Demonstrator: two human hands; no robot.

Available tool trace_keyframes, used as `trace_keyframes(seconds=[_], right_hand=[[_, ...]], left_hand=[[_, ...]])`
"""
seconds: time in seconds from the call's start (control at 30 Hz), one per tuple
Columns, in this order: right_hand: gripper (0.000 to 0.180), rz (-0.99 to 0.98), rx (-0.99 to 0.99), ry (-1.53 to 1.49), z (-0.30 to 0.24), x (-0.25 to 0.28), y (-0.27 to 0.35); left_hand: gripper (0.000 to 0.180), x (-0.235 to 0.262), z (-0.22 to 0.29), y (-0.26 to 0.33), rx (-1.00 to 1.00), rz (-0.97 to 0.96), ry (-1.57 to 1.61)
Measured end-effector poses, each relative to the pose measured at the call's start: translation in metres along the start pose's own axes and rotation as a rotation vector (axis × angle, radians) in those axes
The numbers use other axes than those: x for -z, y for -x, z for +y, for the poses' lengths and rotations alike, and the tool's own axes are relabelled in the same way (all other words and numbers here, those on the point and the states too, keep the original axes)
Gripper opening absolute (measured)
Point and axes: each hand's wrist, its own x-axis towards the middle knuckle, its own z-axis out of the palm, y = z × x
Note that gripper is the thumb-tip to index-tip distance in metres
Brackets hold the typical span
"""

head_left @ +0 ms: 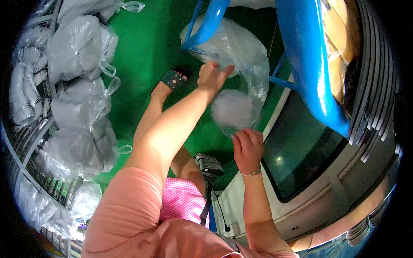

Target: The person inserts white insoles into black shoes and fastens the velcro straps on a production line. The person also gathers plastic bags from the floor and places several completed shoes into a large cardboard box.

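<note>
Clear crinkled plastic bag (241,51) hangs from a blue metal frame (301,56), just beyond both hands. Left hand (213,75) reaches up to the bag's mouth, fingers spread open, fingertips touching the film. Right hand (247,148) sits lower, fingers curled closed on the edge of a blurred stack of round translucent plastic lids (234,112), which sits between the two hands and against the bag's lower part. Dark glass panel in a white machine housing (301,155) lies to the right of the right hand. Green floor (142,56) is under the left arm. Tied grey plastic bags on a wire rack (73,99) sit well left of the left hand.
</note>
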Motion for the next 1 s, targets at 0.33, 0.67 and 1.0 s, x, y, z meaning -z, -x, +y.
trace_keyframes(seconds=[0.33,0.67,1.0], right_hand=[[0.014,-0.08,0.076,-0.08,0.022,-0.021,-0.025],[0.016,-0.182,0.085,-0.155,0.039,-0.057,-0.09],[0.016,-0.008,0.228,0.06,0.065,-0.026,-0.112]], left_hand=[[0.018,0.114,0.028,0.04,0.009,-0.084,0.13],[0.014,0.175,0.069,0.041,-0.048,0.095,-0.01],[0.02,0.169,0.08,0.054,-0.322,0.026,-0.11]])
